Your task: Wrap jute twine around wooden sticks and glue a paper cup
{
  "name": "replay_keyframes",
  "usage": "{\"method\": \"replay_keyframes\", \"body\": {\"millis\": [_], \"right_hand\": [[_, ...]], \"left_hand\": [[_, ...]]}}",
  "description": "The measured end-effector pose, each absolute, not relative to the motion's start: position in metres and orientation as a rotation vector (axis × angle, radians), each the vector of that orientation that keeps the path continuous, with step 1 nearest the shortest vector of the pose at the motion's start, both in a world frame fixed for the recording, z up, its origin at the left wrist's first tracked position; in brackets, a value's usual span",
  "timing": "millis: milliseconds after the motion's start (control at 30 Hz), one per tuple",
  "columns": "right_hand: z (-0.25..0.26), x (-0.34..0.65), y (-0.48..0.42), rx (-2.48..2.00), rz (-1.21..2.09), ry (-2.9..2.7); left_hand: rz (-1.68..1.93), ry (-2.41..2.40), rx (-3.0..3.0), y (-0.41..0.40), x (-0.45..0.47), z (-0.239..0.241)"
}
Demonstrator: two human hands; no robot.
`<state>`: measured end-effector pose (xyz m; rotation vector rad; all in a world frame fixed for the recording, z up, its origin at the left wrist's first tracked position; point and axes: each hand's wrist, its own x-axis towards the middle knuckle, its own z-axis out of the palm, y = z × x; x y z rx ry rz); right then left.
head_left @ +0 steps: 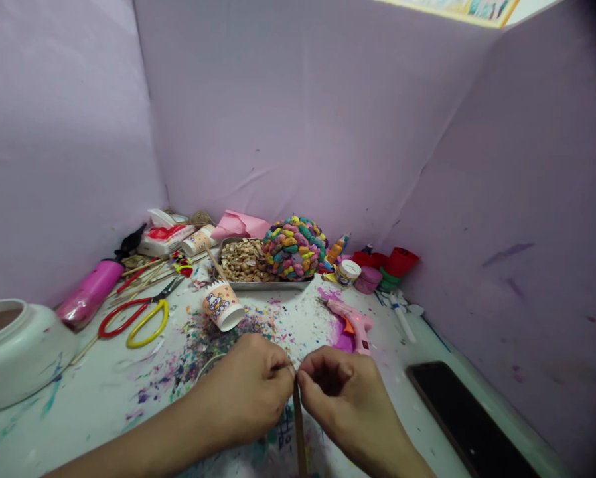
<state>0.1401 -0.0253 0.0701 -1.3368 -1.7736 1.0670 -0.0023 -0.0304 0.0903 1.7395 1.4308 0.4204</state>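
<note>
A thin brown strip [299, 435] runs from my fingertips down to the bottom edge of the view. Its upper end is pinched by my left hand [248, 388], whose fingers are curled closed. Right against it, my right hand [350, 401] has thumb and forefinger pressed together at the same end of the strip. The exact grip is partly hidden by the fingers. Just beyond my hands, a printed paper cup [218, 302] with a jagged cut edge lies tilted on the paint-spattered table [273, 318]. A pink glue gun [355, 322] rests ahead of my right hand.
Red-and-yellow-handled scissors [149, 324] and a white pot [24, 362] are at left. Behind, a metal tray [278, 286] holds nutshells [248, 260] and a multicoloured ball [295, 247]. Paint jars [348, 272] stand back right; a dark phone [470, 415] lies at right.
</note>
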Motion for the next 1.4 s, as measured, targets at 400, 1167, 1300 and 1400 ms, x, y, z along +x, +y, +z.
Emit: {"method": "replay_keyframes", "body": {"millis": [400, 1167, 1300, 1400], "right_hand": [[0.070, 0.138, -0.014, -1.315, 1.547, -1.253], [0.046, 0.151, 0.006, -0.992, 1.688, -1.192], [0.042, 0.149, 0.007, -0.834, 1.845, -1.059], [0.044, 0.149, 0.008, -0.667, 1.925, -0.953]], "left_hand": [[0.444, 1.140, 1.248, -0.025, -0.004, 0.090], [0.673, 0.863, 1.017, -0.037, 0.021, 0.055], [0.631, 0.755, 0.990, -0.039, 0.027, 0.049], [0.624, 0.758, 1.000, -0.039, 0.032, 0.044]]}}
